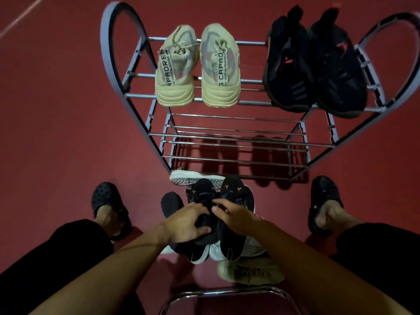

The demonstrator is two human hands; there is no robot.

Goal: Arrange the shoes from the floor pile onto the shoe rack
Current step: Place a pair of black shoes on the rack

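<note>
A metal shoe rack (141,95) stands ahead on the red floor. Its top shelf carries a cream pair of sneakers (197,69) on the left and a black pair (316,71) on the right. The lower shelves (234,135) hold nothing. In the floor pile below, my left hand (188,223) grips the left shoe of a black pair with pink marks (201,194). My right hand (234,215) grips the right shoe of that pair (236,192). Beside them lie another black shoe (170,204), a white-soled shoe (195,177) on its side and a cream shoe (250,272).
My feet in black clogs rest on the floor, one at the left (109,205) and one at the right (323,201) of the pile. A chrome stool bar (227,292) curves at the bottom edge. Red floor surrounds the rack.
</note>
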